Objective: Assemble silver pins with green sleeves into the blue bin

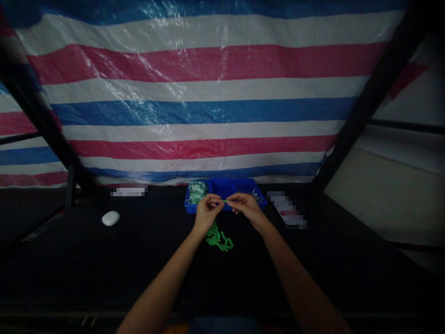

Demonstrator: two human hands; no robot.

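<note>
My left hand (207, 211) and my right hand (247, 207) meet in front of a blue divided tray (190, 209), fingertips pinched together. Between them is a small green stick-like plastic piece (224, 201), gripped from both sides. Whether my right fingers also hold something thinner is too small to tell. Just below my left hand, a loose pile of similar green pieces (217, 237) lies on the black table. The tray's left compartment holds shiny clear packets (197, 191). Thin silvery metal pieces, which look like screws (256, 195), lie in the right one, partly hidden by my right hand.
A white rounded case (111, 218) lies on the table (104, 269) to the left, with a blurred pale item (129, 191) behind it. A phone (288, 211) lies right of the tray. A striped plastic sheet (201, 111) hangs behind, between dark slanting posts.
</note>
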